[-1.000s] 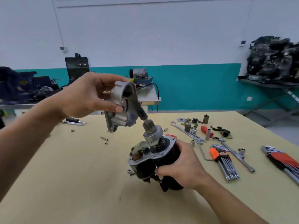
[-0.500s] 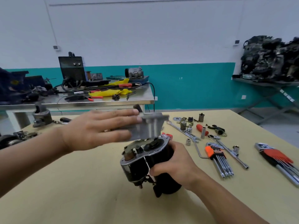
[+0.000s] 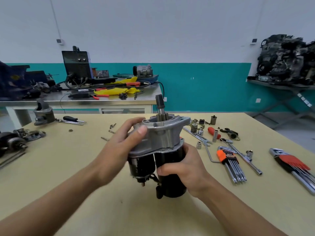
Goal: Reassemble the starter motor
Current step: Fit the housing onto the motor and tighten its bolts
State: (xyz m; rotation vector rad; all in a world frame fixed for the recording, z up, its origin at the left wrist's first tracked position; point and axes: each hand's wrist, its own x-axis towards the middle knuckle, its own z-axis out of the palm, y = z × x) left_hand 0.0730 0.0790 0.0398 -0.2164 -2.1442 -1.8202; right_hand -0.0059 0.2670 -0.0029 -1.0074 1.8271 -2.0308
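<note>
While left hand (image 3: pixel 119 150), right hand (image 3: pixel 185 172) grip motor (image 3: pixel 167 159), hex keys (image 3: pixel 232 166) lie rightward.

The motor body (image 3: pixel 170 169) is black, capped by a silver-grey nose housing (image 3: pixel 163 135). The worktop (image 3: pixel 68 167) is pale yellow. To the right, steel hex keys sit in an orange holder (image 3: pixel 223 155); farther right is a red holder (image 3: pixel 293 161). The far wall (image 3: pixel 204 48) is white over a teal band.

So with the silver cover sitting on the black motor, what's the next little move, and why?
Probably the left hand nudges the silver cover down and round until it sits flush on the black motor, which the right hand grips. The shaft pokes through the top, and loose screws lie on the table, not yet fitted.
</note>
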